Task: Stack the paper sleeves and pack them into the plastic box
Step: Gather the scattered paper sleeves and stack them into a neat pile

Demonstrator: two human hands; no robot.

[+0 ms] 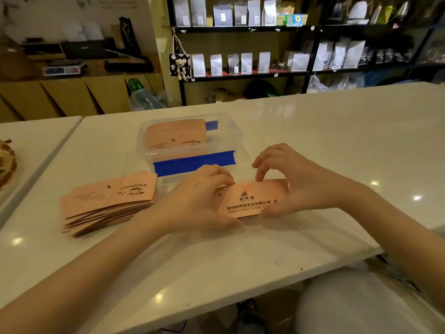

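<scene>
Clear plastic box with blue clips sits open on white counter; one sleeve stack stands inside. Left hand and right hand pinch held sleeve bundle just before box. Loose sleeve pile lies left.

We see a white counter across the frame's middle, black shelves of pale pouches upper right, a toy bear hanging beside them, wooden cabinets upper left.
</scene>
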